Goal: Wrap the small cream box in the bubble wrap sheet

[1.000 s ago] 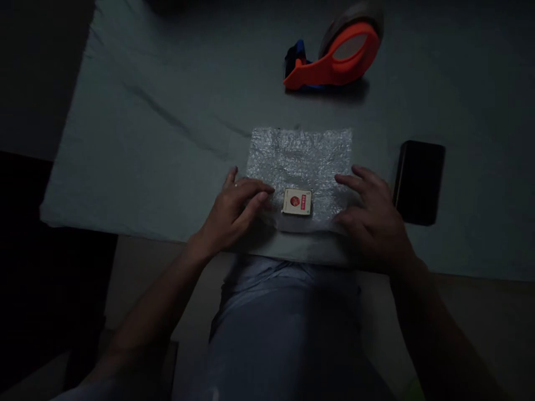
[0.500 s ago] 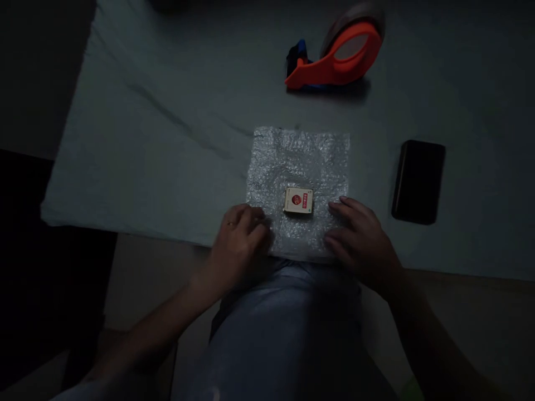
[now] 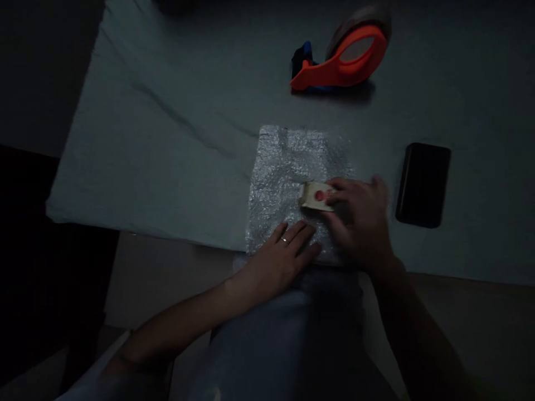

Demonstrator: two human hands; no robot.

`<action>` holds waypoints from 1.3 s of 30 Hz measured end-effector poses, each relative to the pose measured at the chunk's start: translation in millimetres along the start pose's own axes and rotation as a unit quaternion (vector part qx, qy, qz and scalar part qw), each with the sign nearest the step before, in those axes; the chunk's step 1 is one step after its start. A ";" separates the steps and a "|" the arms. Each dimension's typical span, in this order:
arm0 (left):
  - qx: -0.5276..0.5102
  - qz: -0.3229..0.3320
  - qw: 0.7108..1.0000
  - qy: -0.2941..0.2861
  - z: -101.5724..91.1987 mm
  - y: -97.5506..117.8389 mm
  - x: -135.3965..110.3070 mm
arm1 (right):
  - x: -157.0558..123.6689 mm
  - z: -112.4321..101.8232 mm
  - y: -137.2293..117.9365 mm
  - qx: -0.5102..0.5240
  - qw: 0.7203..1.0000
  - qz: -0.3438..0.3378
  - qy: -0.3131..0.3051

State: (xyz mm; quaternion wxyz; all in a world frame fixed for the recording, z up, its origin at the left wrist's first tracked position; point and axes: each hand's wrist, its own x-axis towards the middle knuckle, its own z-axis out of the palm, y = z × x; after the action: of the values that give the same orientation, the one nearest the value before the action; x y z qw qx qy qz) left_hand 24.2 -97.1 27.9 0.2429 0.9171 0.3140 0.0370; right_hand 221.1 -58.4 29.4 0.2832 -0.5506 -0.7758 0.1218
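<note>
A sheet of bubble wrap [image 3: 276, 178] lies at the near edge of the cloth-covered table. My left hand [image 3: 288, 253] rests flat on its near part, fingers spread, a ring on one finger. To the right, my right hand [image 3: 361, 217] grips a small cream box [image 3: 311, 196] with a red print, fingers and thumb on its right end. The box is tilted over the bubble wrap and slightly blurred. My fingers cover part of its printed face.
An orange tape dispenser [image 3: 343, 69] with a roll of tape stands at the back. A dark phone-like slab [image 3: 423, 185] lies to the right of my right hand. The pale tablecloth [image 3: 167, 167] has creases, and the room is dim.
My right hand has taken hold of the small box and shifted it right. My left hand has moved from the bubble wrap's left edge toward its near middle and flattened out.
</note>
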 end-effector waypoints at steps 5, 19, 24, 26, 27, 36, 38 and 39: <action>0.017 0.010 1.000 -0.009 3.8 -1.1 1.2 | -19.0 -29.5 27.8 -0.027 0.981 0.117 0.151; 0.030 0.003 0.999 -0.027 0.2 -0.3 11.8 | -41.2 -31.8 56.5 -0.069 0.984 0.084 0.138; 0.037 0.003 0.999 -0.031 0.9 2.1 14.1 | -22.0 -31.8 18.3 -0.002 0.981 0.036 0.190; 0.040 -0.002 0.999 -0.031 0.7 3.2 15.6 | -13.6 -24.1 2.1 0.018 0.992 -0.021 0.120; 0.042 -0.005 0.999 -0.031 0.5 3.7 16.6 | -9.8 -18.1 -3.7 0.038 0.995 -0.039 0.078; 0.062 0.000 0.998 0.000 4.0 4.3 17.9 | -1.1 24.2 3.8 0.081 0.995 -0.039 -0.037; 0.061 0.001 0.998 0.003 4.3 4.4 17.6 | -1.7 22.7 4.8 0.078 0.996 -0.036 -0.039; 0.061 0.000 0.998 0.003 4.1 4.4 17.6 | -1.8 21.8 4.8 0.076 0.996 -0.036 -0.037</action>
State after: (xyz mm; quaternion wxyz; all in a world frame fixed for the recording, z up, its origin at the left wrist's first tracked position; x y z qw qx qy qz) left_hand 41.6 -91.4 24.8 0.1860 0.9300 0.3163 0.0203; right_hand 212.8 -55.6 8.8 0.2992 -0.4941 -0.7937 0.1906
